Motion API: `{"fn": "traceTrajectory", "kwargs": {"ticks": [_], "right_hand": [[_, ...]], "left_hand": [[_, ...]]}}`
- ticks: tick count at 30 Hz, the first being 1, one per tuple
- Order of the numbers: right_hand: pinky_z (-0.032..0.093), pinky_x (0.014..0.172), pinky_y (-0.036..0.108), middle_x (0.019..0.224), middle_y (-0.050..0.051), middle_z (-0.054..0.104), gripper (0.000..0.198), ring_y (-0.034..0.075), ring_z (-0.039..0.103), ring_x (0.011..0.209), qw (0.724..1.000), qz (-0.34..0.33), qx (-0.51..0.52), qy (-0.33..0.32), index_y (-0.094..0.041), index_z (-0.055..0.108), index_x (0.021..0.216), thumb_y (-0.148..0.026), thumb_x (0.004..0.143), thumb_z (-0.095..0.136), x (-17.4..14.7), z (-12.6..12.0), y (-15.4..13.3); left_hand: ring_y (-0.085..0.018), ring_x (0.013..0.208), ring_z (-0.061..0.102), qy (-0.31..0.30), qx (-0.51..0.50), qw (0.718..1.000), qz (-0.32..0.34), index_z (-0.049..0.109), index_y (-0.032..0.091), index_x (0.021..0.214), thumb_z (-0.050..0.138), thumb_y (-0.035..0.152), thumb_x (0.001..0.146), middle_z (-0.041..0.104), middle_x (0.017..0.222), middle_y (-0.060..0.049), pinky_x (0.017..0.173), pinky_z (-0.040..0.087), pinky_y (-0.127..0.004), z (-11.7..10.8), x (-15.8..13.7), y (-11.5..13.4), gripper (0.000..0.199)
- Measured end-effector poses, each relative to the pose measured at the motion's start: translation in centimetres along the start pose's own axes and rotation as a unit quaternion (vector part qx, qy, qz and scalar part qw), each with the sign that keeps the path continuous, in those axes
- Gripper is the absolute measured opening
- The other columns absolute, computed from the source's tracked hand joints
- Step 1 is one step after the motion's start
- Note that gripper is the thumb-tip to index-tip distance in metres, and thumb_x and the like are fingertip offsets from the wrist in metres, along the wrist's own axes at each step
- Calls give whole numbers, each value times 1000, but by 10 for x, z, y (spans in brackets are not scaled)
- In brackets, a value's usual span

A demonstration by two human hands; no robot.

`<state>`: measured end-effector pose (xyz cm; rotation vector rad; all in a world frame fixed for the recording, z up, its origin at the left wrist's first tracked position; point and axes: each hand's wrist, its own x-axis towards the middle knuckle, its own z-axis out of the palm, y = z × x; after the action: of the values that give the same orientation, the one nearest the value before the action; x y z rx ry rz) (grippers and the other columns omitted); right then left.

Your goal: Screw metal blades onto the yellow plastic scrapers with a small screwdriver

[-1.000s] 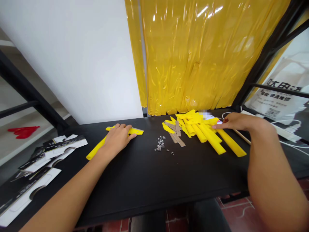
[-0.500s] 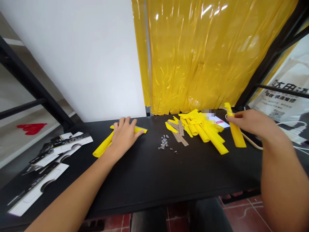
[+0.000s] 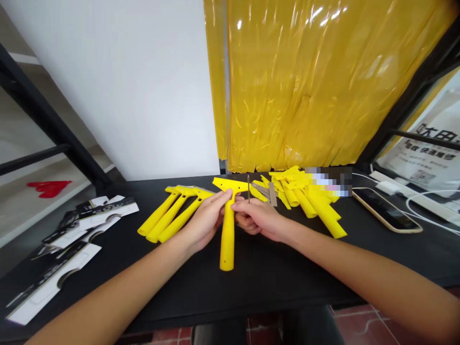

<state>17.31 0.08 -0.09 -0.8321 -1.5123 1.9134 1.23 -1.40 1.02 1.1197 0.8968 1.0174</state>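
Observation:
A yellow T-shaped scraper handle (image 3: 227, 239) stands head up in front of me, between both hands. My left hand (image 3: 204, 215) closes on its neck from the left, thumb near the crosspiece. My right hand (image 3: 258, 215) is closed at its right side, thumb against the neck. From that hand a thin metal shaft, like a screwdriver's (image 3: 248, 186), points upward; its grip is hidden in the fingers. Three yellow scrapers (image 3: 163, 215) with metal edges lie side by side left of my left hand. The small screws are hidden behind my hands.
More yellow handles (image 3: 309, 201) are heaped on the right, with flat metal blades (image 3: 273, 194) beside them. A phone (image 3: 384, 211) and white cables (image 3: 413, 199) lie farther right. Black-and-white card sleeves (image 3: 53, 282) are spread at the left. A yellow strip curtain (image 3: 287, 96) hangs behind.
My right hand has come from the far right to the middle with the yellow handle. My left hand has lifted off the scrapers on the left and taken hold of that handle.

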Motion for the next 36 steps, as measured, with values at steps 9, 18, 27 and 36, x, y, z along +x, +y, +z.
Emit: {"fn": "traceTrajectory", "kwargs": {"ticks": [9,18,27,36], "right_hand": [[43,66,35,84,12,70,34,24,64,75,721,7,-660,211,-19,70,76,-42,92,50,-14,-82,-33],[47,71,39,96,12,74,39,30,66,89,667,39,-705,237,-23,75,98,-55,86,57,-12,-86,-24],[49,74,39,102,12,74,42,32,68,95,671,33,-697,250,-22,73,110,-53,88,56,8,-86,-7],[48,71,39,99,15,74,45,33,68,92,651,43,-697,298,-22,74,108,-55,92,47,-1,-100,-10]], "left_hand": [[-12,61,60,74,37,991,-109,67,13,87,66,37,88,69,85,-7,42,39,-20,-25,16,14,23],[-8,38,43,-23,131,978,-158,62,15,86,60,39,90,62,63,-2,39,35,-23,-41,24,10,24],[-9,38,49,-56,238,961,-129,59,18,80,58,49,90,67,67,-3,41,38,-25,-38,20,10,32],[-10,38,49,-61,259,957,-118,57,19,79,57,49,91,69,68,-3,44,41,-27,-37,20,6,32]]}}
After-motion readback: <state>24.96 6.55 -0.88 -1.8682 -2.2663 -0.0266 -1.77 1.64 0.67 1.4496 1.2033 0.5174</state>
